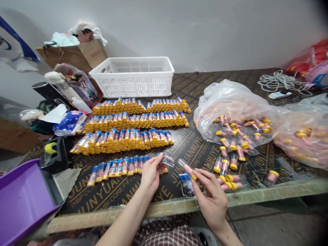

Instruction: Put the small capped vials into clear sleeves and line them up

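Two pinch grips, fingers nearly closed: L hand [151, 173] has a clear plastic pc [168, 160], R hand [211, 194] a pink-filled tube [185, 166] over the tabletop [164, 192], gripped low, prob to leave its far end free, blue packets [186, 187] close by, prob for reach

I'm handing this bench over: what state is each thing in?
Left hand: closed on a clear plastic piece
Right hand: holding a yellow-capped tube
Blue-and-yellow tubes: lined up in four rows
White basket: upright
Clear bag nearer the basket: open, loose tubes spilling out
Tissue pack: open, tissue sticking out
White cable: loosely coiled
Paper bag: open, stuffed
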Motion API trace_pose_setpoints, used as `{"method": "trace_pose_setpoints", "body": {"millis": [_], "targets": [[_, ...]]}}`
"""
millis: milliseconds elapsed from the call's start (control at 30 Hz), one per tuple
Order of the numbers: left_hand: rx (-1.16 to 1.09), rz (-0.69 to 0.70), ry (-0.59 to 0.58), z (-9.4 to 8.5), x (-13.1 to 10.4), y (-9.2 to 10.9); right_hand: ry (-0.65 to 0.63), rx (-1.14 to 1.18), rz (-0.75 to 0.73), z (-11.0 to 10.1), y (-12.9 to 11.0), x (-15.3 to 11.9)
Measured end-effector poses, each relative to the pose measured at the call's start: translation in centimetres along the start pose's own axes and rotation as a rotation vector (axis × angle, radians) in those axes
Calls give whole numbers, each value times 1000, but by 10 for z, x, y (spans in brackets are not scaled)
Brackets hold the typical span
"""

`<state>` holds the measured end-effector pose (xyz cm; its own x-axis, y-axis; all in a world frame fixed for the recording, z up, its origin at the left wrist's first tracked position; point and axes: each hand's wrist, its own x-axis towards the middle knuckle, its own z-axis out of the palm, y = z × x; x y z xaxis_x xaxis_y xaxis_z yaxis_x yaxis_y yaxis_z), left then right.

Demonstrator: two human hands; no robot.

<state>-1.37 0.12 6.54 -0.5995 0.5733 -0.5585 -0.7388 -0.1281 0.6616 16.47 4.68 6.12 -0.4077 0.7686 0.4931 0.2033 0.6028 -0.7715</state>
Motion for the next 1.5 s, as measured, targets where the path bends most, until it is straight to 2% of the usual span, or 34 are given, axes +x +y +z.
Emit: {"method": "trace_pose_setpoints", "body": {"millis": [100, 200, 400, 500, 633, 833, 900, 1033, 1267, 1367, 1433, 1500], "targets": [[6, -3, -5, 0, 0, -2, -34, -7, -60, 3, -1, -1], [26, 19, -30, 1, -3, -5, -124, 20, -74, 5, -2, -1], [96, -4, -199, 3, -13, -4, -250, 100, 6, 5, 2, -1], [146, -32, -244, 4, -18, -2, -261, 92, -10, 6, 6, 2], [297, -146, -396, 3, -26, -2, -291, 37, -75, 6, 13, 7], [354, -225, -499, -1, -31, -10, -516, 246, -122, 3, 18, 13], [355, -238, -506, -2, -32, -12, -555, 300, -109, 4, 19, 12], [358, -253, -496, -3, -33, -14, -549, 359, -59, 6, 22, 9], [362, -246, -489, -3, -34, -14, -531, 363, -50, 7, 20, 5], [359, -229, -485, -4, -32, -14, -545, 337, -69, 8, 20, 12], [386, -185, -428, -7, -31, -16, -520, 278, -94, 12, 23, 24], [509, -92, -335, -12, -31, -20, -479, 166, -109, 20, 29, 41]]}}
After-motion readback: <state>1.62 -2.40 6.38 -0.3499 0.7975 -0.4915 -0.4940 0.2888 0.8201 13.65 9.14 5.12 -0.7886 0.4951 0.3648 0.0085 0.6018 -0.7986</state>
